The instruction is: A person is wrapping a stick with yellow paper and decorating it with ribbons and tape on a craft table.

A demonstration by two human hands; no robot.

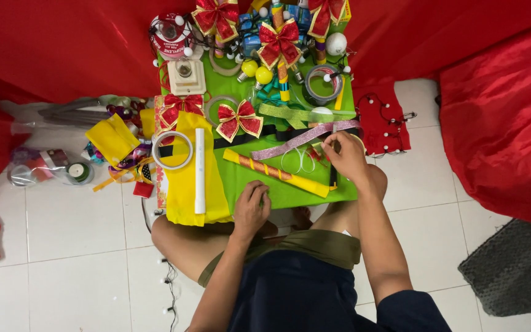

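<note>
From the head view we look straight down on a green surface (290,190) crowded with craft bits, and a person sitting cross-legged at its six o'clock edge. Our right hand (346,157) is up at about two o'clock from the left, fingers pinched narrow on the end of a pink glitter ribbon (302,140) that runs off toward ten o'clock across the green. Our left hand (251,209) sits at the near edge, loosely curled, fingertips pressing the green sheet; whether it grips anything we cannot tell.

Between the two hands lies a yellow stick wrapped with orange stripes (276,173), slanting from ten to four o'clock. At nine o'clock of the left hand we see a yellow cloth (182,184) with a white tube (200,171) on it and a tape ring (173,150) just beside.

We judge that ribbon to be featherlight, floppy and a little scratchy with glitter, so it should not slip, but it will curl and twist. Best taken flat near its end, thumb over forefinger, exactly where the right hand has it. Red and gold bows (239,120) sit at twelve o'clock, clear of the ribbon.
</note>
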